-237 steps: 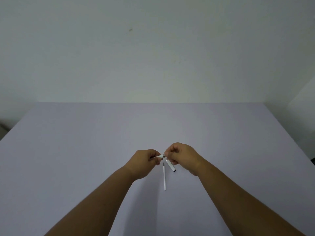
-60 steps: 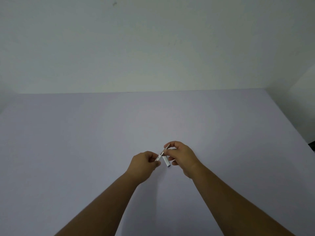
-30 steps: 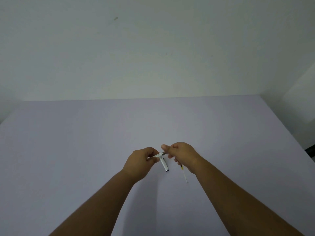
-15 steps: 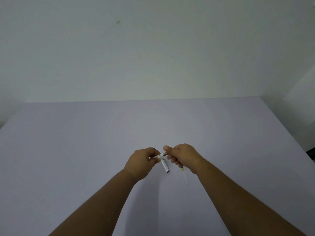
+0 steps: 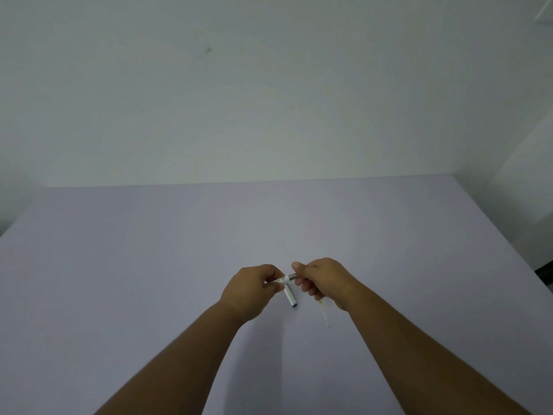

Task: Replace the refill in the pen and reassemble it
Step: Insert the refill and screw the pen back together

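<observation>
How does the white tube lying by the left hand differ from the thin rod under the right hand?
The tube is thick, short and opaque white with a dark tip; the rod is hair-thin, longer and pale, with a yellowish bit at its upper end. The tube lies in full view beside the left hand; the rod's upper end is hidden under the right hand. Both slant the same way on the table.

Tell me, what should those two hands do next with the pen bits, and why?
Probably twist the two held pieces together. The left hand and right hand pinch pen parts end to end. A white cap-like piece and a thin refill lie on the table.
</observation>
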Demonstrator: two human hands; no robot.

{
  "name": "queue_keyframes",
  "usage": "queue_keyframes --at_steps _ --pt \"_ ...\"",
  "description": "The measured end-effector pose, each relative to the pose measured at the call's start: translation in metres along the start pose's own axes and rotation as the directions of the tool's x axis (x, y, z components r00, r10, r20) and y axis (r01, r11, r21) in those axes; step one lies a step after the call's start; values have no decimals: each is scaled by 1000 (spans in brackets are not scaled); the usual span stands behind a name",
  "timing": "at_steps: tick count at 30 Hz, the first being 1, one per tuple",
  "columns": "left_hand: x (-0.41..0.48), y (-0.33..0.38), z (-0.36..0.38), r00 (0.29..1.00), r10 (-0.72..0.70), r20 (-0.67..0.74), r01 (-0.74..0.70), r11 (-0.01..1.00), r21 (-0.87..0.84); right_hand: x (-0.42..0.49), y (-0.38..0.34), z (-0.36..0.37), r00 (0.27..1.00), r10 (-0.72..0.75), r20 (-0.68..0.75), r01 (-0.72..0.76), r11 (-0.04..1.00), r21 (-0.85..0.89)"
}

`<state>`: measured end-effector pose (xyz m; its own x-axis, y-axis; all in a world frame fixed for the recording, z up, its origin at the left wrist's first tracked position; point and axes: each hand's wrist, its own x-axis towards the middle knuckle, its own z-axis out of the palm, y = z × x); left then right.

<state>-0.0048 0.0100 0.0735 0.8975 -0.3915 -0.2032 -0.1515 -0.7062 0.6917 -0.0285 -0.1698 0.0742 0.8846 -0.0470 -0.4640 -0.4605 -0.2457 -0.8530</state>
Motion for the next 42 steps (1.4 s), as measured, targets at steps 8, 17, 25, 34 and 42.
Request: queue_keyframes --at_steps 8,17,25,34,42 --pt "-1 3 2 1000 -5 0 5 1000 19 -3 -2 -1 1000 14 2 -13 999 -35" --pt "-1 6 6 1000 3 -22 -2 998 63 -3 0 -2 999 48 -6 -48 994 -100" --pt "2 8 7 1000 9 -19 -8 998 55 -2 -2 -6 998 60 23 -58 994 -88" --pt "4 7 9 1000 15 -22 -13 997 75 0 -2 -7 997 64 40 -64 998 -22" --pt "7 5 15 997 51 -64 -39 983 177 5 0 -6 991 128 48 -134 977 165"
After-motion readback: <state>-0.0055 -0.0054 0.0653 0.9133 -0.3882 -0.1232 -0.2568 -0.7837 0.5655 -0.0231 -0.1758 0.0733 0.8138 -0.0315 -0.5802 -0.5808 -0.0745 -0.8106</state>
